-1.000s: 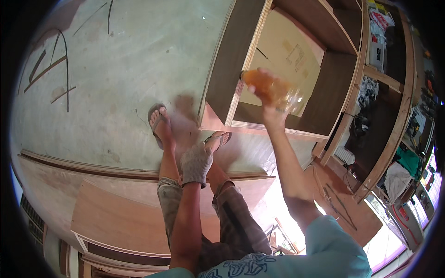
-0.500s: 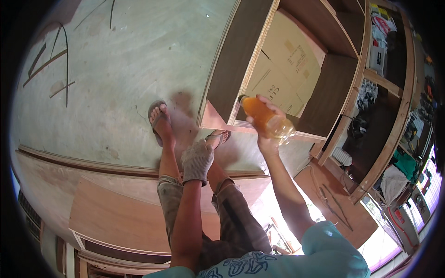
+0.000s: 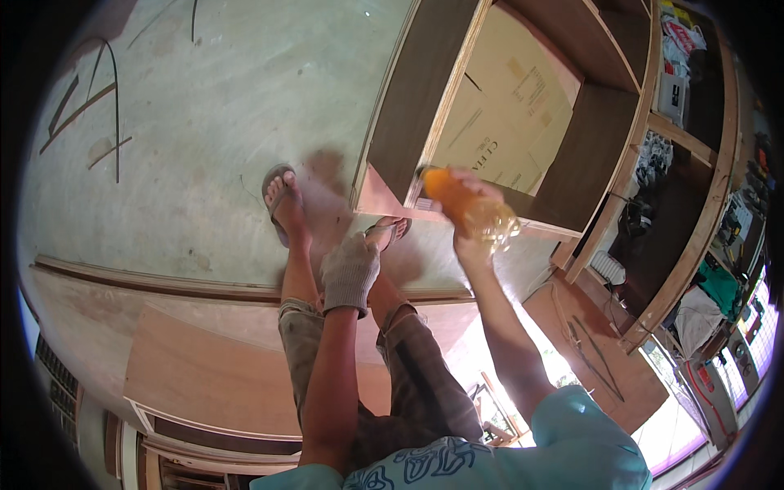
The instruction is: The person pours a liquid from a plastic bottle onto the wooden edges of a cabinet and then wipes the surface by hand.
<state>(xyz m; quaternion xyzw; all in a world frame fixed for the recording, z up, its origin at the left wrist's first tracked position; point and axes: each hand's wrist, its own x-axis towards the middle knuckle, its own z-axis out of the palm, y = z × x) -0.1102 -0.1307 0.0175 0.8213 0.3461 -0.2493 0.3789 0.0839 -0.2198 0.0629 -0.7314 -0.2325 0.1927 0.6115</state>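
A plastic bottle of orange liquid (image 3: 461, 204), dark-capped and tilted with its cap toward the upper left, is gripped by my bare right hand (image 3: 474, 220) in front of the open wooden cabinet. My left hand (image 3: 351, 273), in a grey knit glove, hangs lower and to the left, over my legs, its fingers curled; whatever they may hold is hidden. My sandalled feet (image 3: 284, 200) are on the grey floor beside the cabinet (image 3: 412, 106), which has dark inner panels and a cardboard sheet (image 3: 498, 98) inside.
Thin dark strips (image 3: 94, 106) lie on the floor at left. Wooden shelving (image 3: 690, 135) with bags and tools lines the right. A pale plywood panel (image 3: 212, 351) and a long strip (image 3: 163, 278) lie behind my legs; another board (image 3: 604, 359) is at lower right, by a bright opening.
The bottle in my right hand has come down from higher up toward the cabinet's lower edge and changed its tilt. My left hand has stayed nearly in place, shifting only slightly.
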